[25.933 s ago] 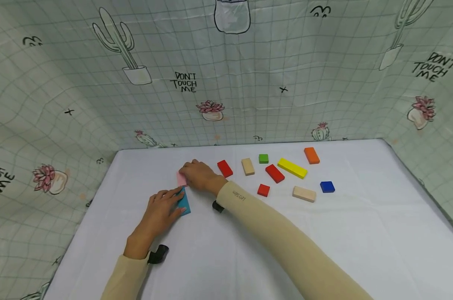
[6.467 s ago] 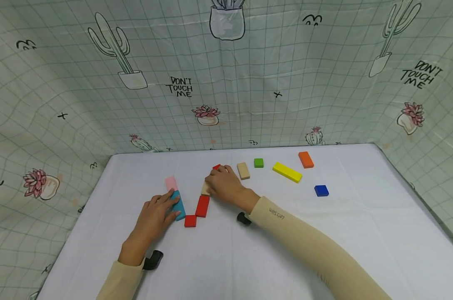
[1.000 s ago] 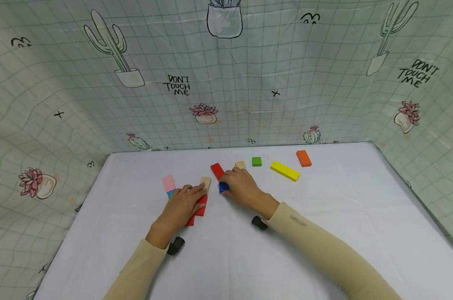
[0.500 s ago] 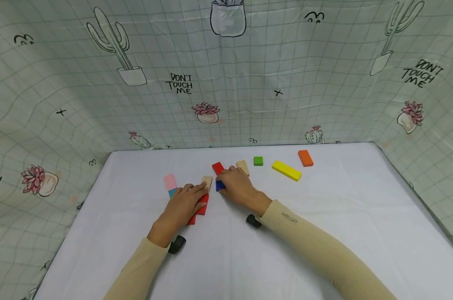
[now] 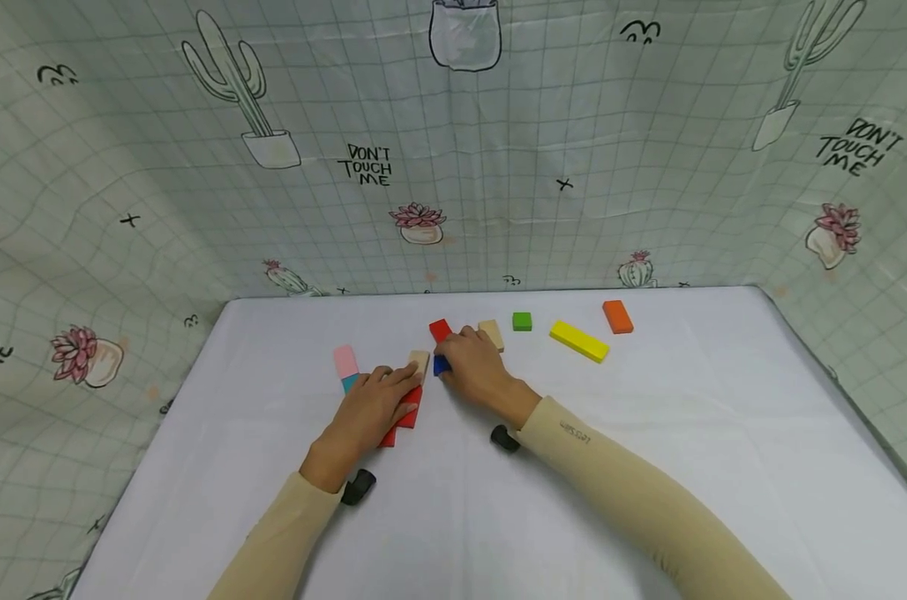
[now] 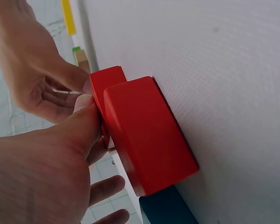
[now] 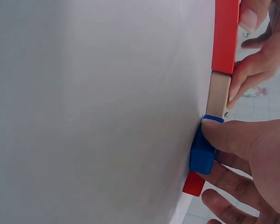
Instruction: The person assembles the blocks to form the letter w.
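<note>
My right hand (image 5: 476,371) pinches a small blue block (image 7: 203,149) between thumb and fingers, low at the table just right of the plain wooden block (image 5: 419,360). My left hand (image 5: 371,412) rests over the row, its thumb on a long red block (image 7: 225,37) and a fingertip on the wooden block. That red block meets the wooden one end to end. A smaller red block (image 5: 388,438) sits at its near end. Mostly under my left hand is a light blue block (image 5: 349,382), touching a pink block (image 5: 344,362) at its far end.
Beyond my right fingers lies another red block (image 5: 440,329), with a second wooden block (image 5: 491,333) beside it. Farther right are a green block (image 5: 522,322), a long yellow block (image 5: 579,342) and an orange block (image 5: 618,317). A patterned cloth (image 5: 453,167) hangs behind the white table (image 5: 648,433).
Blocks have been lined up into a zigzag since the oldest frame. My left hand shifted from the light blue block to the red and wooden ones. The blue block came left, lately edging toward the wooden block.
</note>
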Demonstrator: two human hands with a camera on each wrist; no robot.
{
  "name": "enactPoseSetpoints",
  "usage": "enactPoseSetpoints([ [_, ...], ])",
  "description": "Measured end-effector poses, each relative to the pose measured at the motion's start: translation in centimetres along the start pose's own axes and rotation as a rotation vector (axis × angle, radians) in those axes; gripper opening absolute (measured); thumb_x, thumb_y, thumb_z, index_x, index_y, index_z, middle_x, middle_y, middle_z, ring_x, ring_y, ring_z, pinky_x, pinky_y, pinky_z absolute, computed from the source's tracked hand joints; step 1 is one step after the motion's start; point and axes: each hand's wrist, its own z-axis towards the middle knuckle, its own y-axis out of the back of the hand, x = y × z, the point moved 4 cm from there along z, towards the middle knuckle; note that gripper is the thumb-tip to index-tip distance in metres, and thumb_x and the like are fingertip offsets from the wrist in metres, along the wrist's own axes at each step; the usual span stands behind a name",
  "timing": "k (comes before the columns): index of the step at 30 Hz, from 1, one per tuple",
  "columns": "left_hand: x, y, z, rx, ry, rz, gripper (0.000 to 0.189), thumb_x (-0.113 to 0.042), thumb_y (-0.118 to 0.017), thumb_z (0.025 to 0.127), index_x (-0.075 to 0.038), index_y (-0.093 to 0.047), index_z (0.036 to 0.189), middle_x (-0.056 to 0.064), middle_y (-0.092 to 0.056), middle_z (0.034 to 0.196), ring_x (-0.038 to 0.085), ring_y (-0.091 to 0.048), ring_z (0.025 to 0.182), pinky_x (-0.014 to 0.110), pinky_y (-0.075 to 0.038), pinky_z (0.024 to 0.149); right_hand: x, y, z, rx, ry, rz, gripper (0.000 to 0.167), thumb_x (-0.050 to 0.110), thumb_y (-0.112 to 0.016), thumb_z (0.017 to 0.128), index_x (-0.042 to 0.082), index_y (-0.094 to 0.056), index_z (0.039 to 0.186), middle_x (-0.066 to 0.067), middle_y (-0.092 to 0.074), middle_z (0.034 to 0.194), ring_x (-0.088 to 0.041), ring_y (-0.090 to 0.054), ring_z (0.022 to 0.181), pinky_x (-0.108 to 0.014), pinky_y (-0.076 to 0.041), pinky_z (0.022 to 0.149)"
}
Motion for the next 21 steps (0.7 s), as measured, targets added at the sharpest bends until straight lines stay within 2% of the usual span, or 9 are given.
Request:
enactPoseSetpoints([
  [9, 0.2, -0.2, 0.2, 0.004, 0.007, 0.015, 0.050, -0.028, -0.067, 0.105, -0.010, -0.059, 0.151, 0.009, -0.051, 0.162, 0.035, -0.052, 0.139, 0.055, -0.046, 0.111, -0.4, -0.1, 0.9, -0.010, -0.027, -0.006, 0.030, 0.016, -0.082, 0.095, 0.007, -0.077, 0.123, -0.011, -0.075, 0.121, -0.030, -0.062, 0.109, -0.044, -0.052, 0.094],
  [21, 0.1, -0.2, 0.3, 0.027, 0.016, 0.008, 0.051, -0.028, -0.066, 0.106, -0.010, -0.058, 0.153, 0.009, -0.049, 0.163, 0.035, -0.050, 0.140, 0.055, -0.045, 0.112, -0.7, -0.2, 1.7, -0.019, -0.067, -0.010, 0.032, 0.018, -0.081, 0.095, 0.008, -0.077, 0.125, -0.013, -0.073, 0.123, -0.032, -0.061, 0.114, -0.045, -0.052, 0.098],
])
